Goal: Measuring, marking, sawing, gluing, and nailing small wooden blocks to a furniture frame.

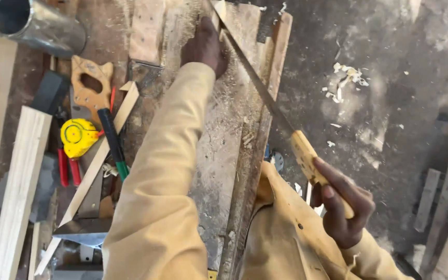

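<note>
Right hand (346, 210) grip clamped on wooden handle of handsaw (265, 98), blade running diagonally across plank (224, 129) on table (146, 98). Left hand (205, 46) pressed flat on plank beside blade, fingers together. Yellow tape measure (78, 136) left of plank.

The person wears a long-sleeved work garment of pale mustard-yellow cloth, seen from above. The left sleeve (164, 171) is wide and loose, with soft folds along its length, and it ends at the wrist just short of the bare left hand (203, 46). The right sleeve (377, 256) shows less, creased near the cuff behind the bare right hand (346, 210). The front of the garment (283, 233) carries 1 small dark button or stud and a stitched seam. No gloves, rings or watch show on either hand.
</note>
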